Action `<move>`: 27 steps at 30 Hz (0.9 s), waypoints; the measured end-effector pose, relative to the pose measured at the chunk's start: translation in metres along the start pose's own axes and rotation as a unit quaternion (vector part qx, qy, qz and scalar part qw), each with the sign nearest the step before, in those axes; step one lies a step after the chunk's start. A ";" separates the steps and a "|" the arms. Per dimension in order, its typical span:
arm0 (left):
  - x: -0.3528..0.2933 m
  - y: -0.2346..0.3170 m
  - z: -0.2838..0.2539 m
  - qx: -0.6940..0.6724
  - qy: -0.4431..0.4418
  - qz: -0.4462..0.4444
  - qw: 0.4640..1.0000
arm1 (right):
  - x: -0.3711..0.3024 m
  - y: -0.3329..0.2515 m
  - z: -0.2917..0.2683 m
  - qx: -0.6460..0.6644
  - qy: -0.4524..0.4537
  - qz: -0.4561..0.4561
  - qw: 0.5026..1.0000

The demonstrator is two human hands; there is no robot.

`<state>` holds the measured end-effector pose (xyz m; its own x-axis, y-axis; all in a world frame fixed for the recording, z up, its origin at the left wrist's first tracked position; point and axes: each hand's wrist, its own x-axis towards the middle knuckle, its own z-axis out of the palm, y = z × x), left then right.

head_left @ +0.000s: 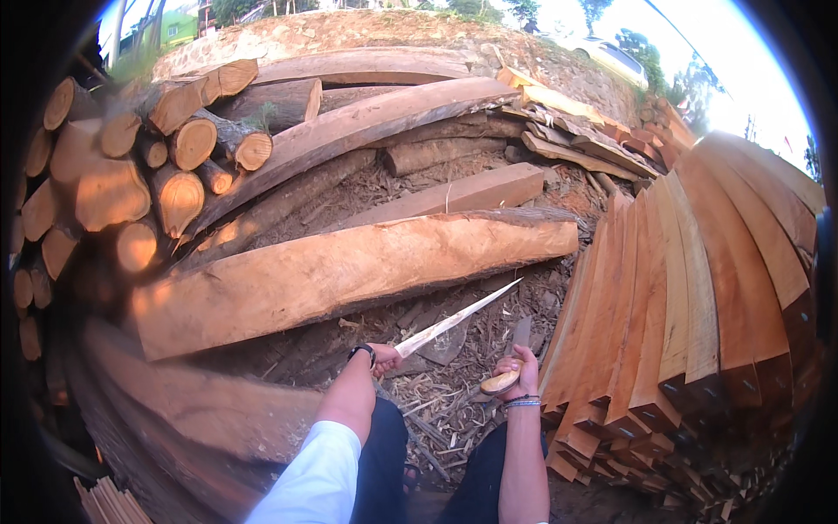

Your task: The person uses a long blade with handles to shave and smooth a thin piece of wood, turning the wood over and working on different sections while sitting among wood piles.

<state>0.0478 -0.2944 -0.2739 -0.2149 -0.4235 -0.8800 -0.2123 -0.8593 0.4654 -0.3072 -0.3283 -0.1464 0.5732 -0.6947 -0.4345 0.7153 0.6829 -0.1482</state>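
My left hand [384,359] is closed round the thick end of a pale, peeled wooden stick [455,316], which tapers to a sharp point away from me to the right. In my right hand [522,374] is a knife with a light wooden handle [500,382]; its grey blade [522,332] points away from me. Stick and blade are apart. Below both hands, the ground is littered with wood shavings [449,402] and bark scraps.
A large sawn slab [349,272] lies just beyond my hands. Cut logs [182,194] are piled at the left, and planks [646,301] are stacked at the right. Another slab [218,408] lies at the near left. Farther back rises an earth bank [349,37].
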 end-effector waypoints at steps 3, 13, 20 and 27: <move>-0.008 0.001 0.005 0.013 -0.010 -0.018 1.000 | -0.007 -0.003 0.001 -0.011 0.009 -0.027 1.000; -0.027 -0.008 0.009 -0.047 0.189 0.168 0.966 | 0.001 -0.005 -0.005 -0.022 0.015 -0.058 0.998; -0.013 0.010 0.008 -0.353 0.143 0.333 0.863 | 0.004 0.003 0.003 -0.009 0.032 -0.042 0.999; -0.008 0.008 0.004 -0.369 0.137 0.338 0.855 | 0.005 0.008 0.008 -0.019 0.025 -0.027 0.999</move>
<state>0.0442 -0.2967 -0.2631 0.2019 -0.8595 -0.4697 0.5525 -0.2960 0.7792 -0.2955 -0.3283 -0.1427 0.5134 -0.7187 -0.4689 0.7284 0.6539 -0.2048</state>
